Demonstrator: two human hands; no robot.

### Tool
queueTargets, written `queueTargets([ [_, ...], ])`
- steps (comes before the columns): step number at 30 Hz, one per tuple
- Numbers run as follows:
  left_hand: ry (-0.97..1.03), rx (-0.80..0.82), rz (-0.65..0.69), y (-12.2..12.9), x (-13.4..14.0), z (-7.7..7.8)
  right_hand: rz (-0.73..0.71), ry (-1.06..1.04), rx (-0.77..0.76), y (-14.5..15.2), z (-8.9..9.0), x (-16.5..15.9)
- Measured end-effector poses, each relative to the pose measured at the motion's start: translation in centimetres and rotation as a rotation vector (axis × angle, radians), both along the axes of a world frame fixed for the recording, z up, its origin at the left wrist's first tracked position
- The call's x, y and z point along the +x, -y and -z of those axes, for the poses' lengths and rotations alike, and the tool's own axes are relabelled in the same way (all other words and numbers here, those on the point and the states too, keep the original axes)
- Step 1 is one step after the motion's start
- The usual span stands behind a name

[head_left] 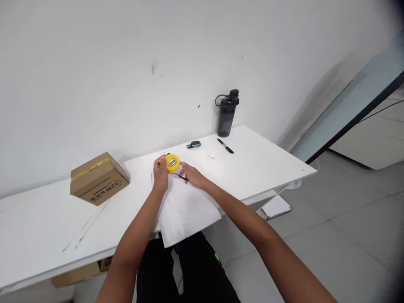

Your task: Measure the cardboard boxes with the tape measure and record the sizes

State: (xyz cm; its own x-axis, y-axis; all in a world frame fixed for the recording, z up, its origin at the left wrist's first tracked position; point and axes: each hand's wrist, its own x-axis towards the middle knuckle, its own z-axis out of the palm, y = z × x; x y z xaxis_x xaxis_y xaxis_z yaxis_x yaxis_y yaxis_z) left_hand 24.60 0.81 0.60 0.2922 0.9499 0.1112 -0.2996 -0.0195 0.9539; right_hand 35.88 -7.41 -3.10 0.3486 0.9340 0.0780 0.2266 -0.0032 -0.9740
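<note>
A yellow tape measure (172,163) with a silvery label is held up over the table's far edge area, above a white paper sheet (187,210). My left hand (161,171) is closed around its left side. On the other side, my right hand (191,174) has its fingers bent at the tape measure's right edge. A thin dark strap (180,176) runs from under the tape measure to the right fingers. The sheet hangs over the table's front edge towards my lap. Part of the left fingers is hidden behind the tape measure.
On the white table (265,168) stand a taped cardboard box (99,179) at left and a dark shaker bottle (226,115) at the back right. A black pen (225,145), a small dark key fob (193,144) and a small white ring-like piece (210,156) lie nearby.
</note>
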Motion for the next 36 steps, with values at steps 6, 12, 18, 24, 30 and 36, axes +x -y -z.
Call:
queueTargets([
  [6,0.222,-0.470,0.068,-7.2,-3.7,1.2,-0.030,0.834,-0.198,-8.2,-0.1,2.4],
  [12,0.544,-0.669,0.389,-7.7,-5.5,2.3,-0.016,0.871,-0.182,-10.0,1.2,1.4],
  [18,0.589,-0.642,0.428,-8.1,-5.5,2.6,0.269,0.395,0.015,-4.5,2.7,0.0],
  [24,0.551,-0.681,0.474,-7.6,-5.1,2.8,0.362,0.002,0.244,-2.8,1.1,-0.8],
  [30,0.569,-0.713,0.511,-7.8,-4.9,3.3,0.062,0.046,0.124,-4.5,1.7,-1.1],
  [36,0.565,-0.719,0.504,-8.0,-4.6,3.6,0.140,0.112,0.032,-4.7,2.4,-1.2],
])
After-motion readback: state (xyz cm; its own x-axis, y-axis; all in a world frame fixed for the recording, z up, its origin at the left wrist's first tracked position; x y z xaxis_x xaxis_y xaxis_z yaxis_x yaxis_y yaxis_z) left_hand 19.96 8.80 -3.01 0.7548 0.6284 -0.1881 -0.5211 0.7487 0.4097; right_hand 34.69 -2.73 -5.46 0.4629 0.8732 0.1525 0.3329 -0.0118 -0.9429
